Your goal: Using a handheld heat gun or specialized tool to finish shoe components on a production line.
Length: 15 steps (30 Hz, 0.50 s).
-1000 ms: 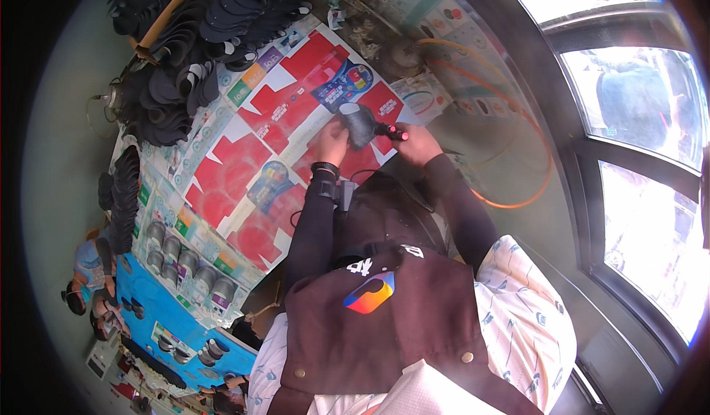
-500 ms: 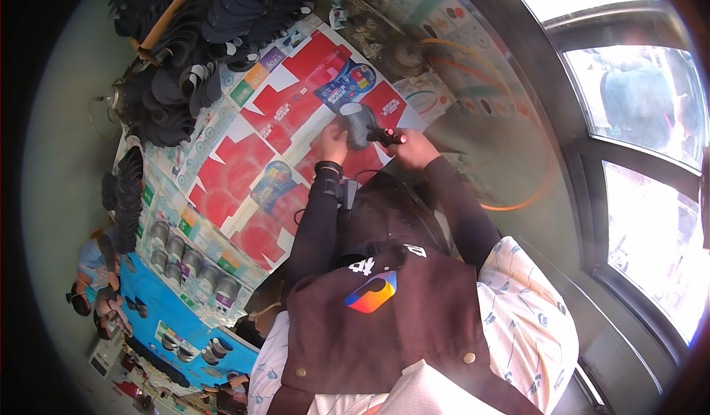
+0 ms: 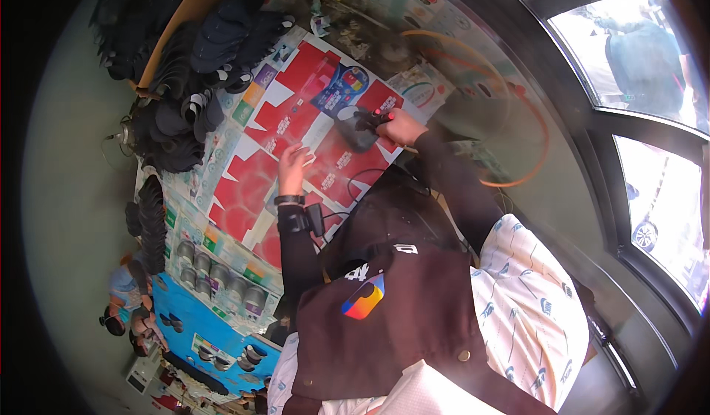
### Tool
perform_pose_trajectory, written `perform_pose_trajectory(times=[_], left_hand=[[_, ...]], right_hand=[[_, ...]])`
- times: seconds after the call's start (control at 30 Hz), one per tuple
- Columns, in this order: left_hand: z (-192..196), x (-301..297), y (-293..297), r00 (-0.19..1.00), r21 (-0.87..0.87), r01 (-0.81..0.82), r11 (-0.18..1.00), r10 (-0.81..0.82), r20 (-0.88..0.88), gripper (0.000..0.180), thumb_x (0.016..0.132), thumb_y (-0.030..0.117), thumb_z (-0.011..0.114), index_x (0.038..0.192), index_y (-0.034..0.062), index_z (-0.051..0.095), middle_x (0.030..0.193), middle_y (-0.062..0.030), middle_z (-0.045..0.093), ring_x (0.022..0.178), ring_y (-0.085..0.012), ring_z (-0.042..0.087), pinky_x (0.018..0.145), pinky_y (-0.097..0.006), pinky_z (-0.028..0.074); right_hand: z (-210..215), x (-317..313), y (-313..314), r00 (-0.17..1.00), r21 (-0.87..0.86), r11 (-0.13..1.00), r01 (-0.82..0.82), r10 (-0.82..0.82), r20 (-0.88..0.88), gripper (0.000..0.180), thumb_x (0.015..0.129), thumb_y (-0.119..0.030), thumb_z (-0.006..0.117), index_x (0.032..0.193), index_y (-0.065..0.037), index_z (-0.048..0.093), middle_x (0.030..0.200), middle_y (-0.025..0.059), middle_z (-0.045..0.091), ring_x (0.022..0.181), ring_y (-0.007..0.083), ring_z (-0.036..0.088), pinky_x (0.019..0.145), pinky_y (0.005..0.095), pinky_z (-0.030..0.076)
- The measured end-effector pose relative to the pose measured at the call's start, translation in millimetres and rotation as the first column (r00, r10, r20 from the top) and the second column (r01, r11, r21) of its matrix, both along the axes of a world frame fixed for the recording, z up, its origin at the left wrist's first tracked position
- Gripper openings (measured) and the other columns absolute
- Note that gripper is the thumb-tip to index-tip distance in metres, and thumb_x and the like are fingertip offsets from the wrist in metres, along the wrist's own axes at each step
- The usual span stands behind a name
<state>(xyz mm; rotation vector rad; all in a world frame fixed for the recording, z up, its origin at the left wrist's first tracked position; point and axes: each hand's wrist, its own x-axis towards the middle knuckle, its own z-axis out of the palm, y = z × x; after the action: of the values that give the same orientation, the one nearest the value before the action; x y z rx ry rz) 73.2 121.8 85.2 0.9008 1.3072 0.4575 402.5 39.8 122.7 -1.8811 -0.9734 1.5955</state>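
My right hand [image 3: 401,127] is closed around a black hand tool [image 3: 377,118] with red ends; its exact kind is hard to make out. Just under and beside the tool is a dark grey, rounded insole-like piece [image 3: 356,135], over the red printed sheets. Whether that piece rests on the sheets or hangs from the right hand, I cannot tell. Off to the left, my left hand [image 3: 293,165] is raised above the red sheets [image 3: 248,167], fingers apart and holding nothing that I can see. A dark band and a small box are on the left wrist.
Dark insole-like pieces [image 3: 229,34] are heaped at the far left, near a cardboard edge [image 3: 174,27]. Several grey rolled pieces [image 3: 218,273] line the near left edge. An orange hose [image 3: 543,138] loops on the right beside the windows [image 3: 629,67]. Other people [image 3: 133,304] are by a blue table [image 3: 188,308].
My left hand has let go of the grey piece and moved left and nearer to me. The right hand keeps the tool, slightly farther away. The whole view has tilted a little.
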Motion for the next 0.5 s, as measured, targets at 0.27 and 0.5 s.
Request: perform_pose_trajectory(times=[0.27,0.5], left_hand=[[38.1,-20.7,0.0,0.988,-0.012,-0.138,0.990,0.139,0.061,0.030,0.100,0.018,0.064,0.127,0.0056,0.059,0.120,-0.0100,0.068,0.104,-0.0200,0.068,0.088,-0.032,0.053],[27.5,-2.2,-12.1,0.993,-0.033,-0.082,0.996,0.085,0.086,0.036,0.102,0.021,0.060,0.133,0.0044,0.056,0.123,-0.0148,0.066,0.112,-0.0267,0.066,0.095,-0.039,0.051]], right_hand=[[0.1,9.9,2.9,0.996,-0.021,1.000,-0.022,0.021,-0.081,0.018,0.077,-0.019,0.067,0.076,0.000,0.067,0.060,0.0067,0.062,0.050,0.0167,0.058,0.048,0.0329,0.043],[3.1,14.9,3.7,1.000,0.003,1.000,0.031,-0.031,0.004,0.019,0.078,-0.019,0.068,0.084,-0.001,0.068,0.064,0.0045,0.062,0.054,0.0151,0.055,0.054,0.0324,0.042]])
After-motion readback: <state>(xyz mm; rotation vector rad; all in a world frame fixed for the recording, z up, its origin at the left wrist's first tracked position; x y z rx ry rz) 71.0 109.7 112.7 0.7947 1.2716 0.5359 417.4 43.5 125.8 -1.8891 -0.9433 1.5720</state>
